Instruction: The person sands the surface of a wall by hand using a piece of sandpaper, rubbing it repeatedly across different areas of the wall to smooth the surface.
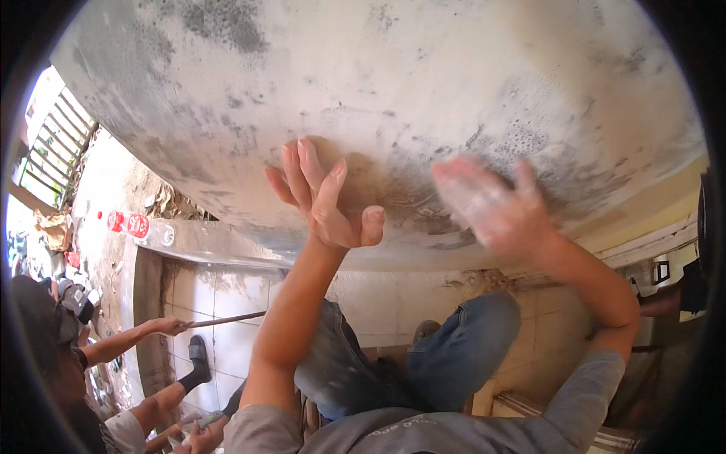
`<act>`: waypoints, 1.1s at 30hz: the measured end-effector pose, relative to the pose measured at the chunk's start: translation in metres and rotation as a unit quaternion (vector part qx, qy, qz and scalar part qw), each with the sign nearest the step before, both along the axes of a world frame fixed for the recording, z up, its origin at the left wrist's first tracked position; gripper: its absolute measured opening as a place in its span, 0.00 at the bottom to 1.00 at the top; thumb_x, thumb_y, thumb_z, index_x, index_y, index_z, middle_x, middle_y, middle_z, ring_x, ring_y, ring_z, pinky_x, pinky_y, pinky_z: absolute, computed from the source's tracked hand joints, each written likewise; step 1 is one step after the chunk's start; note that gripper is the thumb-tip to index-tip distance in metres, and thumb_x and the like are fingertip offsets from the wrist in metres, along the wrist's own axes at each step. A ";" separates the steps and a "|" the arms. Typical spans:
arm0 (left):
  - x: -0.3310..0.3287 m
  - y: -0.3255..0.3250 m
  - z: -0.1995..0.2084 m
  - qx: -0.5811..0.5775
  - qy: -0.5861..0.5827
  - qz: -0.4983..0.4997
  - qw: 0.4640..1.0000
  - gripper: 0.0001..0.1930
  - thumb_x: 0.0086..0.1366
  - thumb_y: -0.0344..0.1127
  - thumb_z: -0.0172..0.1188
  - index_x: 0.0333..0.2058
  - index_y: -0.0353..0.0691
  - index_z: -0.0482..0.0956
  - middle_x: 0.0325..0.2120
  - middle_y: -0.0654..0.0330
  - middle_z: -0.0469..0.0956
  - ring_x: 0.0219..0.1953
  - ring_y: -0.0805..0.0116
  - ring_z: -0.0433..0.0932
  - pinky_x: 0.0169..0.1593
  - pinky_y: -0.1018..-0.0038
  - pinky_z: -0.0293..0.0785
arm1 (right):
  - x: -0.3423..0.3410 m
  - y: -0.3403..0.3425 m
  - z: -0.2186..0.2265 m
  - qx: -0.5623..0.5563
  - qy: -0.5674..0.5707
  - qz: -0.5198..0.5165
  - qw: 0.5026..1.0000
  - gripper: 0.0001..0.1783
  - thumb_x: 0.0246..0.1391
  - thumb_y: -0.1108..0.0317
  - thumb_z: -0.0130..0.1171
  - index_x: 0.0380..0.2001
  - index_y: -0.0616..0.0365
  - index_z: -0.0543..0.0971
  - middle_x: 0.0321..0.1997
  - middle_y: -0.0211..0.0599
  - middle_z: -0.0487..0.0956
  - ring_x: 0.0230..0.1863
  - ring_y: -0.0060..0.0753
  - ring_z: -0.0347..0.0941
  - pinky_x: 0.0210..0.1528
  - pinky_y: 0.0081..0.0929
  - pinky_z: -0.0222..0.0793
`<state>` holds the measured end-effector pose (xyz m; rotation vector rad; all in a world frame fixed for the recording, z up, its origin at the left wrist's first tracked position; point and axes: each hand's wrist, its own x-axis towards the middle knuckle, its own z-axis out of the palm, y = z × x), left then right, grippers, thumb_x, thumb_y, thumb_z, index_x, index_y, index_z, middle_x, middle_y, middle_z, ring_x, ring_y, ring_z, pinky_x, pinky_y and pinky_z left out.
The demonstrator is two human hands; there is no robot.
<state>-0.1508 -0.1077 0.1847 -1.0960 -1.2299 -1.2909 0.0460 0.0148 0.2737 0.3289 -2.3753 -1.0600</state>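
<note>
1. The mottled panel (408, 68) fills the upper part of the view, directly in front of the person and above the knees of the jeans (469, 340); whether it is a wall or one side of a large object cannot be told.

2. A pale, whitish layer lies over much of the panel, so a good share of its face looks covered.

3. The cover is uneven. Dark grey patches show at the upper left, and pitted, smeared ones lie around and below the right hand (491, 204). By the look of it, these areas are the least finished.

4. The two hands are well apart, both close to the panel's lower middle. The left hand (325, 200) has its fingers spread and grips nothing visible; contact with the panel cannot be judged.

5. The right hand is blurred, with whitish residue on its fingers. Its grip and contact cannot be told.

6. Overall, the work seems partway along: broad pale areas, but no even finish across the whole face.

7. At the left, a co-worker's hand (168, 326) holds a stick (227, 319) above the tiled floor (193, 291), apart from the panel.
</note>
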 end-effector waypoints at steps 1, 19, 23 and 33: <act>0.004 -0.002 -0.004 -0.002 -0.004 0.001 1.000 0.28 0.63 0.54 0.40 0.50 0.33 0.63 0.53 0.28 0.62 0.64 0.37 0.50 0.65 0.49 0.25 | 0.004 0.003 -0.010 -0.009 0.006 -0.006 1.000 0.27 0.47 0.65 0.49 0.54 0.54 0.73 0.64 0.25 0.65 0.61 0.15 0.60 0.64 0.25 0.48; 0.006 0.003 0.004 -0.001 0.005 -0.004 1.000 0.26 0.62 0.52 0.42 0.48 0.34 0.64 0.54 0.28 0.61 0.64 0.37 0.48 0.65 0.51 0.23 | 0.022 0.016 -0.036 -0.012 -0.189 0.038 0.981 0.22 0.46 0.68 0.51 0.48 0.54 0.77 0.57 0.22 0.72 0.58 0.13 0.65 0.49 0.18 0.57; 0.002 0.000 0.003 -0.002 0.005 -0.010 1.000 0.25 0.61 0.51 0.44 0.47 0.35 0.65 0.54 0.28 0.60 0.64 0.38 0.48 0.65 0.52 0.23 | 0.011 0.001 -0.017 -0.096 -0.063 0.042 0.992 0.22 0.46 0.69 0.51 0.48 0.56 0.76 0.59 0.23 0.71 0.58 0.16 0.65 0.44 0.16 0.60; 0.003 0.000 0.001 0.006 0.009 -0.016 1.000 0.24 0.59 0.49 0.46 0.46 0.35 0.65 0.55 0.28 0.57 0.65 0.38 0.46 0.65 0.51 0.23 | 0.018 0.006 -0.022 -0.061 -0.072 0.017 0.995 0.22 0.48 0.66 0.50 0.49 0.52 0.76 0.60 0.21 0.70 0.57 0.12 0.66 0.48 0.21 0.58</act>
